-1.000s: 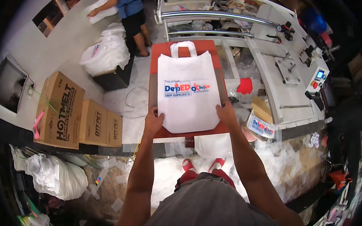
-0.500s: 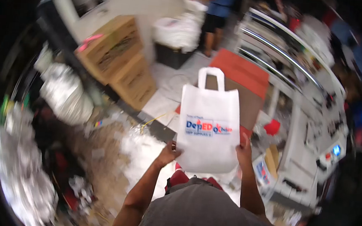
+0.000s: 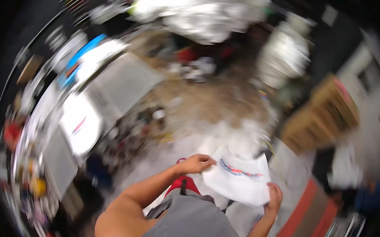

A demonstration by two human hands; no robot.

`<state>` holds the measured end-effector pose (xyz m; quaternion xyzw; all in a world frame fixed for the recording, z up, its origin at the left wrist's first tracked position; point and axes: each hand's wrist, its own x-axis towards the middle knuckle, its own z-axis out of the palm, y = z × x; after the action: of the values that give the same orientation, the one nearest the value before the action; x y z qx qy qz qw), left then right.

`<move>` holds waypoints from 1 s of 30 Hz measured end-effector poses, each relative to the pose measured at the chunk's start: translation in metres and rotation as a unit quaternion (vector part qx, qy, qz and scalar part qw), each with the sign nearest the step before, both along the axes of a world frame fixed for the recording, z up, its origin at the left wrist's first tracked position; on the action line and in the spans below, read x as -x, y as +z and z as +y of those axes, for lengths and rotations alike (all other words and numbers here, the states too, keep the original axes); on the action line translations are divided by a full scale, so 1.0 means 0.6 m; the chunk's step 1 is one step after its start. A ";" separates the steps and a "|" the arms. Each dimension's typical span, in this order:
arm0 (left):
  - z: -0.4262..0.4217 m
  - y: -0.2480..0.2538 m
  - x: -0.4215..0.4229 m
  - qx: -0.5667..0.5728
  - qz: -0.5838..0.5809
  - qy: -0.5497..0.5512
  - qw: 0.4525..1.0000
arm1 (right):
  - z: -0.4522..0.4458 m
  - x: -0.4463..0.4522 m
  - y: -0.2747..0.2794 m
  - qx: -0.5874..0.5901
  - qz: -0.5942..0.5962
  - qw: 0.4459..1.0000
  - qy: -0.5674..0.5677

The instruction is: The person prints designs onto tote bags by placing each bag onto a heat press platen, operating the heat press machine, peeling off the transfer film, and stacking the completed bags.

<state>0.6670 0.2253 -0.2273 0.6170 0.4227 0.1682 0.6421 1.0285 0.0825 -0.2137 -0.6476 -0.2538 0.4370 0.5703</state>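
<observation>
A white bag (image 3: 238, 177) with blue and red print hangs between my two hands in front of my body, its upper part tilted away from view. My left hand (image 3: 199, 163) pinches the bag's left edge near the print. On the other side, my right hand (image 3: 274, 197) has its fingers wrapped on the right edge. The bag's handles cannot be made out. Motion blurs much of the scene.
Brown cartons (image 3: 320, 116) stand at the right, above a red-and-brown platen (image 3: 309, 215). A large white pile (image 3: 206, 11) lies at the top, with a white sack (image 3: 285, 54) beside it. A light panel (image 3: 124, 81) and bright surface (image 3: 82, 122) are at the left.
My body and view have turned left, away from the red platen. The bag has been lifted off the platen, carried along in both hands and tilted.
</observation>
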 end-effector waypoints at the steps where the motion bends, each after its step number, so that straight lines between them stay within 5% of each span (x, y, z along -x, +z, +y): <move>1: -0.010 0.060 0.062 0.058 -0.013 0.036 0.998 | 0.038 0.058 0.054 -0.025 0.032 0.998 0.046; 4: -0.025 0.080 0.253 0.138 -0.189 0.176 0.956 | 0.158 0.190 0.070 -0.088 0.146 0.975 0.141; 8: -0.062 0.163 0.532 0.009 -0.293 0.370 0.881 | 0.323 0.488 0.172 -0.116 0.241 0.880 0.393; 14: -0.121 0.290 0.950 -0.296 -0.199 0.523 0.774 | 0.503 1.056 0.276 -0.187 0.319 0.699 0.612; 20: -0.223 0.419 1.137 -0.434 -0.228 0.572 0.658 | 0.506 1.361 0.383 -0.253 0.335 0.631 0.653; 21: -0.229 0.402 1.150 -0.424 -0.239 0.617 0.619 | 0.504 1.391 0.374 -0.260 0.343 0.634 0.643; 25: -0.237 0.245 1.238 -0.295 -0.130 0.693 0.645 | 0.516 1.484 0.244 -0.114 0.253 0.692 0.666; 28: -0.237 0.067 1.264 -0.134 -0.079 0.739 0.655 | 0.541 1.533 0.059 0.023 0.143 0.726 0.673; 30: -0.240 -0.038 1.273 0.033 0.065 0.723 0.687 | 0.548 1.529 -0.068 0.113 0.022 0.725 0.679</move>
<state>-0.0965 0.0812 -0.2498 0.1079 0.7836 0.5260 0.3125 0.1108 0.4116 -0.2547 -0.3527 -0.5617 0.7468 0.0490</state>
